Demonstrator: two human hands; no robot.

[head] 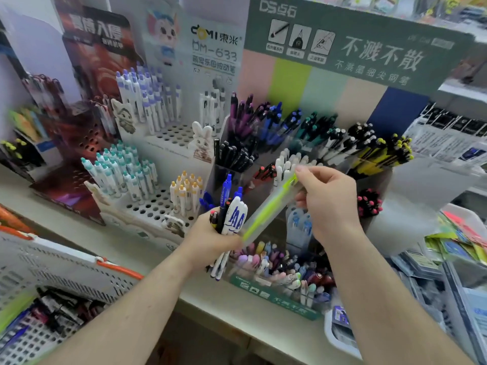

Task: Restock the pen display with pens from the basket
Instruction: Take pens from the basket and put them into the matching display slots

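Note:
My left hand [210, 238] grips a bunch of pens [232, 214], blue, white and dark, in front of the pen display [290, 143]. My right hand [326, 201] pinches the top end of a lime-green and clear pen [268, 209], which slants down to the bunch in my left hand. The display holds many compartments of purple, blue, black, white and yellow pens. The white perforated basket [52, 267] with an orange handle sits at the lower left, and dark pens lie inside it.
White pegboard stands [158, 204] with teal, purple and orange-capped pens are at the left. A tray of pastel pens [276, 270] lies just below my hands. Packaged stationery [458, 246] is stacked at the right. The beige shelf edge [224, 309] runs across the front.

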